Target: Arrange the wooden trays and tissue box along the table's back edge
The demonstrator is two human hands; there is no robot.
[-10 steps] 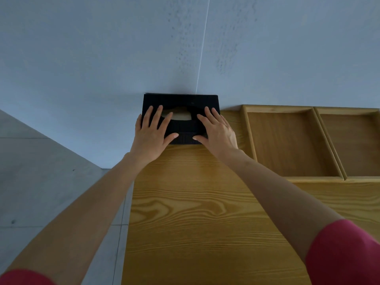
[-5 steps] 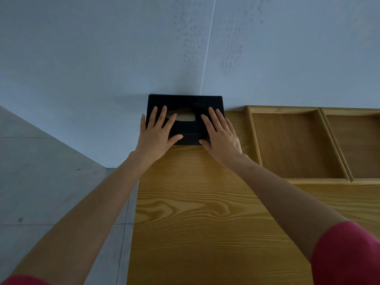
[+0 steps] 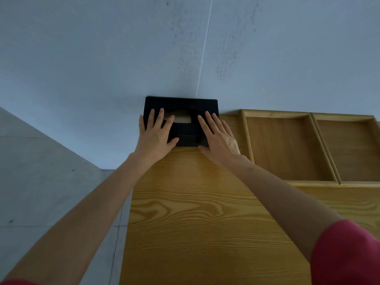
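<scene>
The left hand (image 3: 155, 136) lies flat and open, fingers spread, palm down on the left part of the top of a black tissue box (image 3: 182, 105); it grips nothing, only presses. The right hand (image 3: 219, 136) lies the same way, flat and open, on the right part of the box top, its thumb reaching along the near lower edge. Between the two sets of fingertips the pale tissue (image 3: 181, 118) shows through the slot in the lid. The tissue box sits at the back left corner of the wooden desk (image 3: 195, 212), its far side against the grey wall (image 3: 144, 48); its left side seems level with the desk's left edge, though the left hand hides that corner. To the right, with a strip of bare desk between, a wooden tray (image 3: 287, 114) lies against the wall, and a second wooden tray (image 3: 345, 117) touches it on its right, running out of view. The step in hand appears to be squaring the box into line. To do it well, press evenly with both palms so the box slides without twisting, keep its back flush to the wall, mind the desk's left edge so it does not overhang, and judge whether to close the gap toward the trays.
</scene>
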